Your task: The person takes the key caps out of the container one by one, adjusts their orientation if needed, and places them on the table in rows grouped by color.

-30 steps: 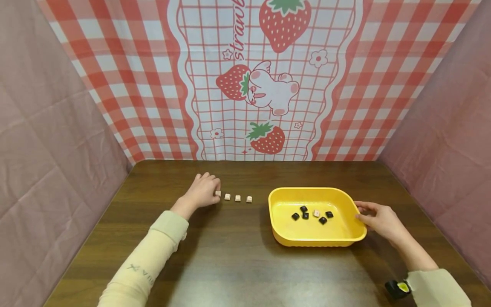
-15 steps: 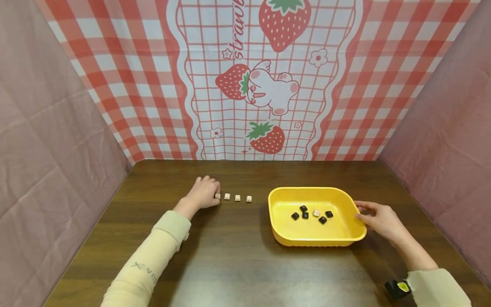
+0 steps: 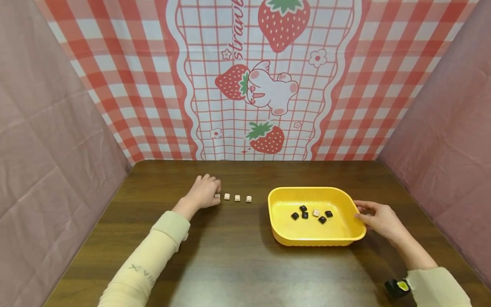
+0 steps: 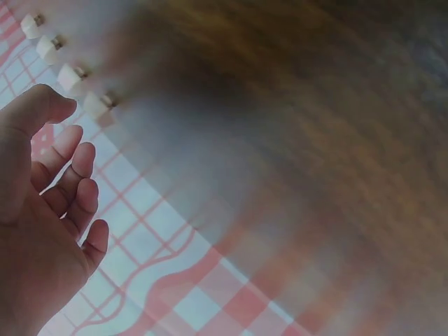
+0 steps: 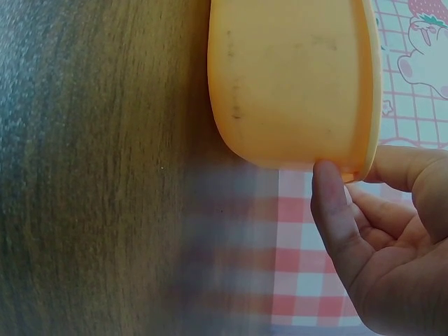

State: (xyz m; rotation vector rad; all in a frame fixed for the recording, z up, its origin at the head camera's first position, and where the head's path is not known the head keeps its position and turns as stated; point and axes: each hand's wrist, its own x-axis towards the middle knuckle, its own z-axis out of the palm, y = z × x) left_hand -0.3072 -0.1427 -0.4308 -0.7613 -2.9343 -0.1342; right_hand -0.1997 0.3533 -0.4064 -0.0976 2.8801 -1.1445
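Several cream-white keycaps [image 3: 237, 198] sit in a row on the wooden table. At the row's left end, my left hand [image 3: 201, 190] is beside the last keycap [image 4: 98, 106] and partly hides it in the head view. In the left wrist view, the thumb and loosely bent fingers are apart, with nothing between them. My right hand [image 3: 385, 221] pinches the right-hand rim of a yellow plastic tub [image 5: 294, 84], thumb on one side and fingers on the other. Inside the tub lie several black keycaps [image 3: 322, 220] and one white keycap [image 3: 316, 212].
The dark wooden table [image 3: 230, 264] ends at a strawberry-print cloth [image 3: 264, 85] hung behind it. Pink drapes [image 3: 53, 128] enclose both sides. A small black object with a yellow-green face [image 3: 397, 288] shows by the right sleeve.
My left hand and the leftmost keycap have shifted slightly towards me, so the keycap lines up with the row. The right hand and the tub hold still.
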